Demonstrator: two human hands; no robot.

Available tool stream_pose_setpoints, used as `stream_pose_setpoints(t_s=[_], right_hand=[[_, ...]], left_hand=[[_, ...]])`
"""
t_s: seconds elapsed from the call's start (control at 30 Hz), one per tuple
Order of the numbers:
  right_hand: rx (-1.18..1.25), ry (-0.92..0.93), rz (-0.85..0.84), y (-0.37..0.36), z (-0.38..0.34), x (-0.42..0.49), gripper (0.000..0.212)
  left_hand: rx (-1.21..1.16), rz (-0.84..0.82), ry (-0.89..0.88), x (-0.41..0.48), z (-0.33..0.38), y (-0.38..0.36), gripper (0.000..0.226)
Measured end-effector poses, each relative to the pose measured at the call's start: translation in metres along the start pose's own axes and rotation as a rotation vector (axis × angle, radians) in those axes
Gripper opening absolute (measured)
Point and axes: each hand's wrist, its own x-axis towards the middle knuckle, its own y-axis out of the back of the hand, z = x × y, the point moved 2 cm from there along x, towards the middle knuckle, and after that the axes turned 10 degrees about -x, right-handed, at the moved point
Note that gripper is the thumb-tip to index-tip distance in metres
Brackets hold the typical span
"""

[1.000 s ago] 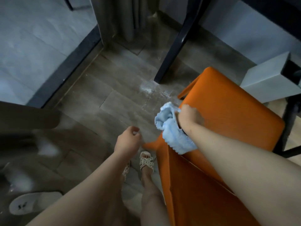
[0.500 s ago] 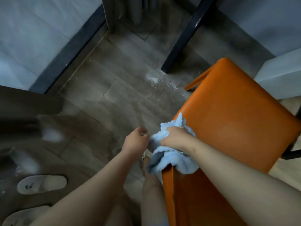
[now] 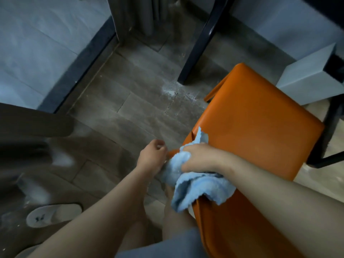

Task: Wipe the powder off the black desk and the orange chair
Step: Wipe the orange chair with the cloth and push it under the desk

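Observation:
The orange chair [image 3: 255, 127] stands at the right, seen from above, its seat facing me. My right hand [image 3: 199, 158] presses a crumpled light blue cloth [image 3: 195, 185] against the seat's near left corner, and the cloth hangs over the edge. Just left of the cloth, off the chair, my left hand [image 3: 152, 155] hovers with its fingers curled loosely and nothing in it. Only a slanted black leg [image 3: 201, 45] of the black desk shows, at the top. White powder [image 3: 170, 91] lies on the floor by that leg's foot.
The floor is grey wood-look planks, dusted with powder. A white slipper [image 3: 53, 215] lies at lower left. A grey box [image 3: 310, 79] sits at the right behind the chair. Dark blurred furniture [image 3: 28, 127] fills the left edge. My legs are below the cloth.
My right hand has dragged the cloth along the seat's left edge toward me, from the far part to the near corner. My left hand has stayed close beside it.

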Motion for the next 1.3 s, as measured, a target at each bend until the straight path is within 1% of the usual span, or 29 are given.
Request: stream_pose_setpoints(t_s=[0.07, 0.1, 0.13, 0.17, 0.2, 0.23, 0.27, 0.33, 0.37, 0.43, 0.47, 0.5, 0.57, 0.67, 0.73, 0.83, 0.9, 0.97, 1.03, 1.1, 1.17, 1.23, 1.3], right_hand=[[-0.028, -0.014, 0.012, 0.004, -0.007, -0.006, 0.012], [-0.041, -0.027, 0.034, 0.007, -0.011, -0.008, 0.015], [-0.073, -0.056, 0.068, 0.009, -0.014, -0.009, 0.011], [-0.142, -0.045, 0.096, 0.01, -0.017, -0.015, 0.008], [-0.238, 0.025, 0.116, 0.006, -0.017, -0.024, 0.019], [-0.251, 0.04, 0.14, 0.002, -0.017, -0.036, 0.028], [-0.205, 0.008, 0.145, 0.0, -0.021, -0.046, 0.038], [-0.122, -0.09, 0.102, 0.0, -0.032, -0.075, 0.057], [-0.103, -0.101, 0.104, -0.001, -0.037, -0.094, 0.058], [-0.077, -0.088, 0.142, -0.003, -0.047, -0.122, 0.035], [-0.068, -0.089, 0.182, -0.002, -0.049, -0.128, 0.027], [-0.049, -0.1, 0.223, -0.001, -0.05, -0.131, 0.03], [0.009, -0.136, 0.306, 0.003, -0.056, -0.135, 0.044], [-0.002, -0.183, 0.438, -0.004, -0.067, -0.154, 0.04], [-0.047, -0.143, 0.523, -0.023, -0.068, -0.18, 0.038], [-0.032, -0.076, 0.696, -0.053, -0.059, -0.216, 0.044], [0.034, -0.096, 0.743, -0.06, -0.053, -0.223, 0.051], [0.081, -0.079, 0.769, -0.06, -0.052, -0.223, 0.054], [0.05, -0.055, 0.82, -0.062, -0.051, -0.224, 0.048], [0.031, -0.073, 0.869, -0.077, -0.04, -0.23, 0.044], [0.047, -0.078, 0.867, -0.102, -0.02, -0.243, 0.049], [0.056, -0.096, 0.794, -0.128, 0.008, -0.262, 0.058], [0.025, -0.123, 0.734, -0.141, 0.029, -0.277, 0.061]], left_hand=[[0.031, -0.006, -0.034, -0.011, 0.001, 0.004, 0.031], [0.04, -0.014, -0.05, -0.016, 0.002, 0.006, 0.032], [0.039, -0.027, -0.061, -0.022, 0.002, 0.008, 0.033], [0.032, -0.041, -0.072, -0.028, 0.002, 0.01, 0.034], [0.029, -0.046, -0.087, -0.034, 0.002, 0.011, 0.034], [0.039, -0.047, -0.106, -0.038, 0.003, 0.013, 0.034], [0.061, -0.047, -0.124, -0.044, 0.004, 0.013, 0.034], [0.101, -0.057, -0.147, -0.055, 0.008, 0.014, 0.033], [0.116, -0.075, -0.156, -0.061, 0.01, 0.014, 0.033], [0.142, -0.114, -0.181, -0.072, 0.015, 0.014, 0.033], [0.148, -0.119, -0.196, -0.078, 0.017, 0.014, 0.032], [0.155, -0.115, -0.212, -0.083, 0.02, 0.015, 0.03], [0.195, -0.1, -0.262, -0.091, 0.026, 0.018, 0.028], [0.218, -0.109, -0.353, -0.104, 0.033, 0.025, 0.028], [0.189, -0.144, -0.399, -0.114, 0.035, 0.029, 0.028], [0.124, -0.186, -0.466, -0.135, 0.038, 0.028, 0.028], [0.146, -0.202, -0.551, -0.148, 0.042, 0.024, 0.028], [0.185, -0.176, -0.616, -0.159, 0.049, 0.022, 0.027], [0.21, -0.151, -0.655, -0.167, 0.055, 0.022, 0.028], [0.243, -0.152, -0.698, -0.178, 0.059, 0.02, 0.025], [0.284, -0.158, -0.768, -0.189, 0.06, 0.014, 0.025], [0.35, -0.16, -0.825, -0.199, 0.059, 0.003, 0.03], [0.456, -0.17, -0.858, -0.207, 0.054, -0.01, 0.031]])
